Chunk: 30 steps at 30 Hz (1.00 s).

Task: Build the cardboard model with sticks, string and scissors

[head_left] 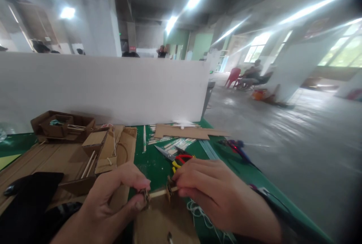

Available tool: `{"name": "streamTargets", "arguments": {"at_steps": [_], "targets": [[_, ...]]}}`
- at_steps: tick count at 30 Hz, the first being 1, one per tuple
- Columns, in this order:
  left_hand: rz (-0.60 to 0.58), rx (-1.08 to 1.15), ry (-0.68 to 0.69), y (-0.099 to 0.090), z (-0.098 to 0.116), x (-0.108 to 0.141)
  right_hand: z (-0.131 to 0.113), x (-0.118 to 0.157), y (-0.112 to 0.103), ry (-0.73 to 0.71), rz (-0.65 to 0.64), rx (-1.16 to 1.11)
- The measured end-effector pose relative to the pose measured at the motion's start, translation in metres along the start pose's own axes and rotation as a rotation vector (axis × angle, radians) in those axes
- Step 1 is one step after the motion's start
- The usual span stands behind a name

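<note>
Between my two hands a thin wooden stick (157, 194) runs nearly level. Thumb and forefinger of my left hand (113, 198) pinch a small cardboard piece (146, 198) at the stick's left end. A second small cardboard piece (169, 189) sits on the stick further right. My right hand (215, 195) is closed around the stick's right end, just beside that piece; its fingertips are partly hidden. Below the stick lies a flat cardboard sheet (164, 221). Scissors (166, 153) and pliers with red and yellow handles (183, 157) lie just beyond my right hand.
A cardboard box (62, 123) and cardboard structures (102, 146) stand at left. Wooden sticks (181, 145) and a cardboard strip (183, 131) lie behind, before a white partition (113, 85). White string (202, 215) and a glue gun-like tool (236, 148) are at right.
</note>
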State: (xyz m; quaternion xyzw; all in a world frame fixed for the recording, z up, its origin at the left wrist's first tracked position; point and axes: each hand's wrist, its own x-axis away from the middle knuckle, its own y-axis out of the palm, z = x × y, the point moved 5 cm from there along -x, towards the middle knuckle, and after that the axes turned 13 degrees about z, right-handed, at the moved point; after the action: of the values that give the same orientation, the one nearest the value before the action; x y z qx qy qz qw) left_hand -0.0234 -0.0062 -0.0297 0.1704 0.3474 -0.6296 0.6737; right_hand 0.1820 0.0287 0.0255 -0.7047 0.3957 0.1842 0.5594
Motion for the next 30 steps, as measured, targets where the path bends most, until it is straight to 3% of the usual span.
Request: {"name": "streamTargets", "arguments": {"at_steps": [8,15,19,22,25,30], "targets": [[-0.061,0.072,-0.072,0.004,-0.003,0.002,0.005,-0.004,0.002,0.012,-0.007,-0.082],[-0.044,-0.040,-0.021,-0.002,-0.001,0.000,0.006,-0.002,0.004,0.061,-0.036,-0.093],[-0.030,-0.020,0.110,-0.005,0.013,-0.007,0.007,-0.001,0.000,0.168,-0.087,-0.029],[-0.144,-0.095,0.238,-0.001,0.025,-0.013,0.009,-0.001,-0.003,0.228,-0.114,0.003],[-0.205,-0.210,0.285,0.001,0.029,-0.017,0.008,-0.001,-0.003,0.190,-0.132,-0.003],[-0.146,-0.230,0.302,0.000,0.033,-0.019,0.005,0.000,-0.003,-0.014,-0.023,-0.044]]}}
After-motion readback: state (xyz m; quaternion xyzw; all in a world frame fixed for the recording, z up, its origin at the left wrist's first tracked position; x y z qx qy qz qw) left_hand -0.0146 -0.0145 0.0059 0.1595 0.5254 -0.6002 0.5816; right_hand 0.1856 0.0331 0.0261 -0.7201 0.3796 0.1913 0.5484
